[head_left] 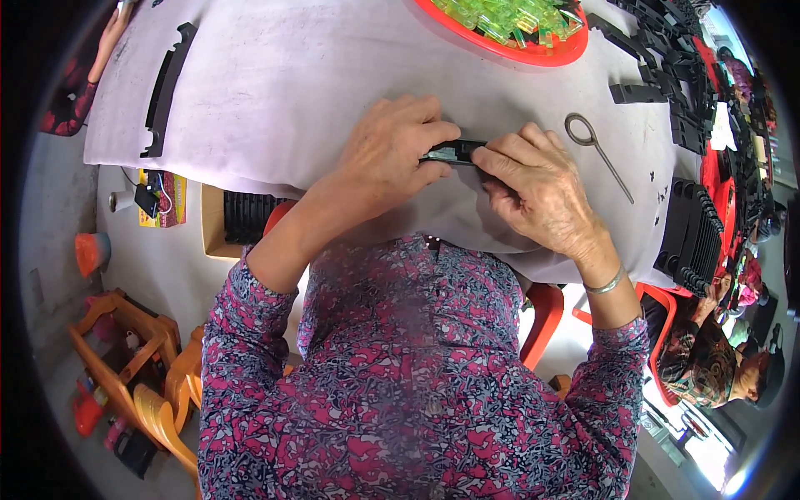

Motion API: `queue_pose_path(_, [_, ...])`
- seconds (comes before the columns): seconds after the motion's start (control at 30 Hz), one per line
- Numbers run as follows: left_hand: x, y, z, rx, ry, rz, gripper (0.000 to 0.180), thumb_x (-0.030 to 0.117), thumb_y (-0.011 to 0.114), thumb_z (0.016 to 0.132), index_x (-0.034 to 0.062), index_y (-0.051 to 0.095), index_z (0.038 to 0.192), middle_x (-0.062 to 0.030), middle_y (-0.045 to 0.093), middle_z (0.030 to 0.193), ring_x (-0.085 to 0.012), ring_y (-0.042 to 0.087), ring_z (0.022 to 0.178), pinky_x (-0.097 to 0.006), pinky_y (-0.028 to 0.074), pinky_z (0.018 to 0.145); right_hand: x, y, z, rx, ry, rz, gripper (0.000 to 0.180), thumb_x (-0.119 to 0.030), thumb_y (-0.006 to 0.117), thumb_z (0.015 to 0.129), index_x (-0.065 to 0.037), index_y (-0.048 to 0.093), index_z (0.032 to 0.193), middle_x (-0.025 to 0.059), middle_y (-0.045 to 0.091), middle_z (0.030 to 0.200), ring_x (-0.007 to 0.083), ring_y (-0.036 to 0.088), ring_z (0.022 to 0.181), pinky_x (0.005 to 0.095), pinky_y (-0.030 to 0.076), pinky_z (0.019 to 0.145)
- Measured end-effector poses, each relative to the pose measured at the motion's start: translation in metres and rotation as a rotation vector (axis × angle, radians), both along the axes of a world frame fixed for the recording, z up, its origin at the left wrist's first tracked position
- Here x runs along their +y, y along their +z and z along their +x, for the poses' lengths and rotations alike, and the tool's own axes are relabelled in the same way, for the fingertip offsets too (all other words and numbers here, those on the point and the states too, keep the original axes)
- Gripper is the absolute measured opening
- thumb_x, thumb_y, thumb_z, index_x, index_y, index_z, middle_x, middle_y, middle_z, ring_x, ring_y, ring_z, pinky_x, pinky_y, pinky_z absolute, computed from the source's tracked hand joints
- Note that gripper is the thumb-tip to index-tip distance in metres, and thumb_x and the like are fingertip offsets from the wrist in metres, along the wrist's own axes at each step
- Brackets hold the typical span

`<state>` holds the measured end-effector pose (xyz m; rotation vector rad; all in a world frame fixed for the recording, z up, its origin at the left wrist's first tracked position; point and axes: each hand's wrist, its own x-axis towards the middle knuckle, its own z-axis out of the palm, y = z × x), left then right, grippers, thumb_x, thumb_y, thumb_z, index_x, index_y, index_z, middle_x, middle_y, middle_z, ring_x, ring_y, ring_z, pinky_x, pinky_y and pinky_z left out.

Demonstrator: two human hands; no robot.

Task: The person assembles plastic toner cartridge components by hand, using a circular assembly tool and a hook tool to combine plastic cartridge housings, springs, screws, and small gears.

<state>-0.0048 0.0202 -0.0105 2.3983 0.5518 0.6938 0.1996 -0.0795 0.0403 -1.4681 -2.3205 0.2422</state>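
Observation:
Between my two hands, just above the pale cloth on the table, is a narrow black plastic strip [452, 152] with a shiny stretch along its middle. My left hand [398, 142] pinches its left end between thumb and fingers. At the other end, my right hand [533, 183] has its fingers closed on the strip, and its fingertips cover that end. To the right of my right hand lies a metal rod with a looped end [600, 158]. A longer black notched strip [169, 90] rests by itself at the left of the table.
A red bowl [533, 57] of small clear yellow-green pieces stands at the far edge. Black plastic parts [667, 75] are heaped at the right, with stacked black strips [692, 229] nearer me. Another person's arm [104, 50] shows at far left; more people sit at right.

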Motion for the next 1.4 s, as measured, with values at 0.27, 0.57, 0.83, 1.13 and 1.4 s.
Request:
queue_pose_path(0.27, [0.001, 0.002, 0.002, -0.014, -0.001, 0.012, 0.038, 0.014, 0.079, 0.068, 0.0025, 0.068, 0.102, -0.0098, 0.058, 0.090, -0.0306, 0.057, 0.087, -0.041, 0.045, 0.077, 0.001, -0.001, -0.008, -0.112, -0.029, -0.051, 0.038, -0.006, 0.073, 0.066, -0.006, 0.068, 0.103, 0.0013, 0.055, 0.091, 0.0216, 0.052, 0.089, 0.0356, 0.042, 0.077])
queue_pose_path(0.57, [0.000, -0.002, 0.001, -0.035, 0.003, -0.006, 0.036, 0.013, 0.077, 0.069, 0.0011, 0.067, 0.101, -0.0114, 0.057, 0.088, -0.0317, 0.055, 0.086, -0.042, 0.045, 0.076, 0.001, -0.006, -0.005, 0.070, -0.034, -0.068, 0.035, -0.004, 0.073, 0.069, -0.005, 0.067, 0.104, 0.0038, 0.058, 0.093, 0.0231, 0.054, 0.090, 0.0363, 0.045, 0.078])
queue_pose_path(0.83, [0.007, 0.020, 0.000, 0.046, -0.047, -0.001, 0.033, 0.011, 0.076, 0.069, 0.0025, 0.068, 0.100, -0.0097, 0.057, 0.089, -0.0306, 0.055, 0.086, -0.042, 0.044, 0.079, 0.001, 0.011, 0.021, 0.086, -0.160, -0.100, 0.047, -0.009, 0.082, 0.066, -0.002, 0.066, 0.110, 0.0123, 0.062, 0.096, 0.0339, 0.060, 0.081, 0.0372, 0.052, 0.076])
queue_pose_path(1.13, [0.038, 0.030, 0.021, 0.076, -0.205, 0.223, 0.039, 0.005, 0.076, 0.067, 0.0088, 0.070, 0.105, -0.0054, 0.059, 0.109, -0.0273, 0.054, 0.107, -0.041, 0.040, 0.099, -0.032, 0.005, -0.018, 0.446, -0.418, -0.453, 0.054, -0.020, 0.083, 0.072, -0.003, 0.060, 0.118, 0.0096, 0.064, 0.087, 0.0175, 0.059, 0.071, 0.0313, 0.049, 0.064])
queue_pose_path(1.4, [0.029, 0.024, 0.049, -0.017, -0.198, 0.063, 0.056, -0.002, 0.069, 0.071, 0.0080, 0.060, 0.126, -0.0093, 0.053, 0.128, -0.0328, 0.053, 0.119, -0.042, 0.045, 0.099, -0.037, -0.002, -0.008, 0.524, -0.518, -0.426, 0.034, -0.016, 0.080, 0.081, 0.002, 0.065, 0.105, 0.0047, 0.065, 0.080, 0.0114, 0.057, 0.068, 0.0282, 0.049, 0.063])
